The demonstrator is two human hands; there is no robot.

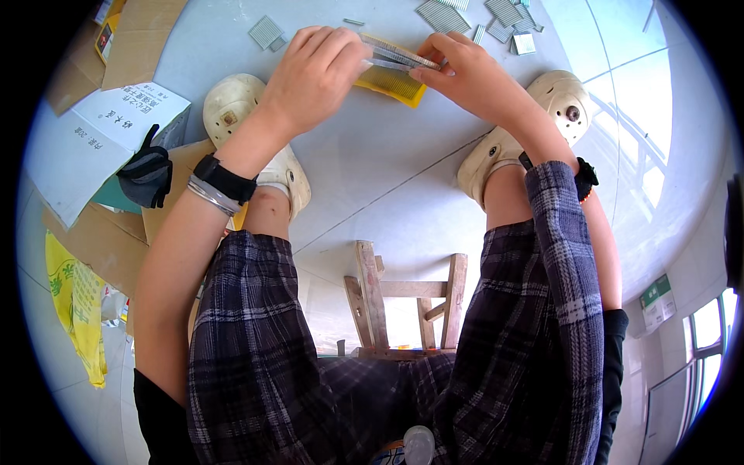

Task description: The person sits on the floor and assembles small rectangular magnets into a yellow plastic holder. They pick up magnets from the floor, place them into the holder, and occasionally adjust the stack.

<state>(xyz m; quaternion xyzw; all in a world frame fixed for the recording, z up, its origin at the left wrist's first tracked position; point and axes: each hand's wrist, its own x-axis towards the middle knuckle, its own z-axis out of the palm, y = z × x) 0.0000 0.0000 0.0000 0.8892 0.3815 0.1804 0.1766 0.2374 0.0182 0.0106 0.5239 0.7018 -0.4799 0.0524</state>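
Between my two hands are thin grey strips that look like collated nails [397, 54], held at a slant above a yellow box. My left hand [325, 70] has its fingers closed on the strips' left end, the fingertips slightly blurred. At the other end, my right hand [459, 68] pinches them between thumb and fingers. The small yellow box [397, 85] is on the floor just under the strips, with rows of grey strips showing inside it. More nail strips [443, 15] lie loose on the floor beyond my hands, and a short stack [266, 31] is at the far left.
My feet in cream clogs [232, 105] stand either side of the work area. Left of me are an opened cardboard carton [143, 39], a white printed box [108, 128], a black strap-like item [147, 169] and a yellow plastic bag [74, 302]. A wooden stool [372, 298] is beneath me.
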